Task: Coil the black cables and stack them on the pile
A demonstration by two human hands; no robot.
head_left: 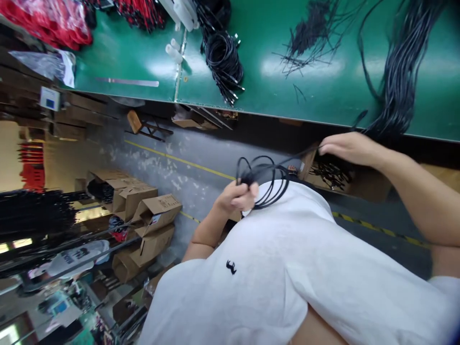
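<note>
My left hand (237, 196) is closed around a small coil of black cable (266, 179), held just in front of my white shirt (287, 268). A strand of the same cable runs right to my right hand (345, 146), whose fingers are pressed together on it just below the edge of the green table (316, 96). A thick bundle of long black cables (398, 76) hangs over that edge right above my right hand.
On the green table lie a coiled black cable bunch (223, 60), loose black ties (309, 38), white tubes (174, 50) and red items (50, 21). Open cardboard boxes (147, 215) stand on the grey floor at left. Another box (334, 175) sits under the table.
</note>
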